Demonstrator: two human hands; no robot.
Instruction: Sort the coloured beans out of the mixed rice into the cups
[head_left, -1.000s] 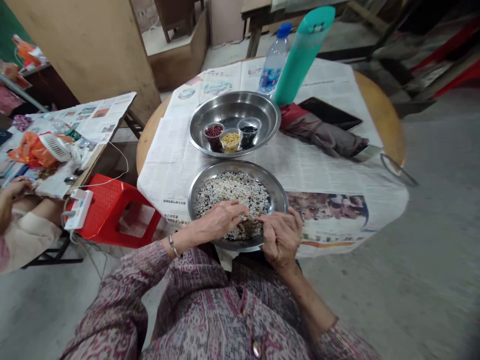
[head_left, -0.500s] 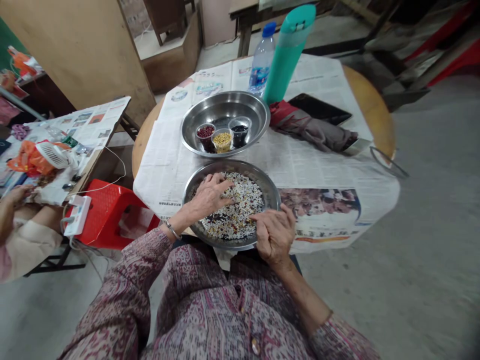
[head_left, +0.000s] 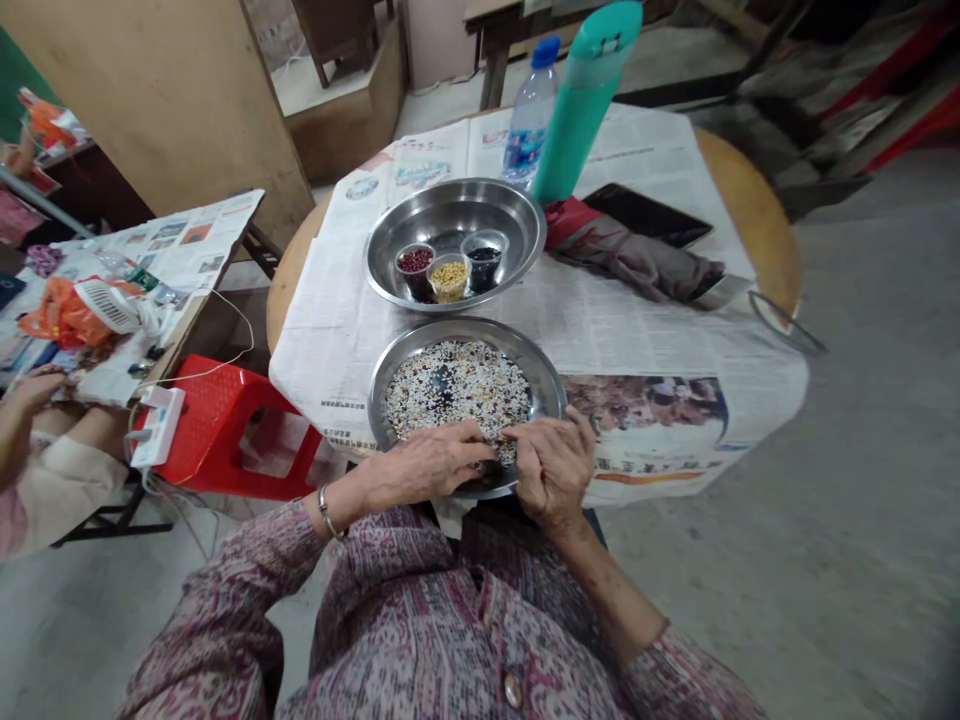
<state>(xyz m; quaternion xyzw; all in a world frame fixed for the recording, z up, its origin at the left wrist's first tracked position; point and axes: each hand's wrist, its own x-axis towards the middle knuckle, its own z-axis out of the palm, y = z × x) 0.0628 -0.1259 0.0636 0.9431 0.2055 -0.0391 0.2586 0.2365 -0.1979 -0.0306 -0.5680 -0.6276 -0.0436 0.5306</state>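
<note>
A round steel basin (head_left: 381, 385) sits near the table edge in front of me. White rice grains mixed with red, yellow and black beans (head_left: 487, 385) cover much of its bottom. My left hand (head_left: 435, 462) reaches over the near rim, palm down, its fingers stretched among the grains; the thumb is partly hidden. At the right, my right hand (head_left: 553, 468) grips the basin's rim, with the index finger pointing inward over the grains. Behind stands a larger steel basin (head_left: 525, 245) with a cup of red beans (head_left: 415, 268), a cup of yellow beans (head_left: 449, 278) and a cup of black beans (head_left: 484, 262).
Newspaper (head_left: 637, 335) covers the round table. At the back are a water bottle (head_left: 531, 115) and a teal bottle (head_left: 589, 105). A folded umbrella (head_left: 637, 255) and a dark phone (head_left: 649, 215) lie right. A red stool (head_left: 225, 425) with a power strip (head_left: 159, 425) stands left, beside another person (head_left: 64, 460).
My left hand has moved from the basin's far left part toward its near rim, leaving a dark bare patch visible among the grains. My right hand stays at the rim.
</note>
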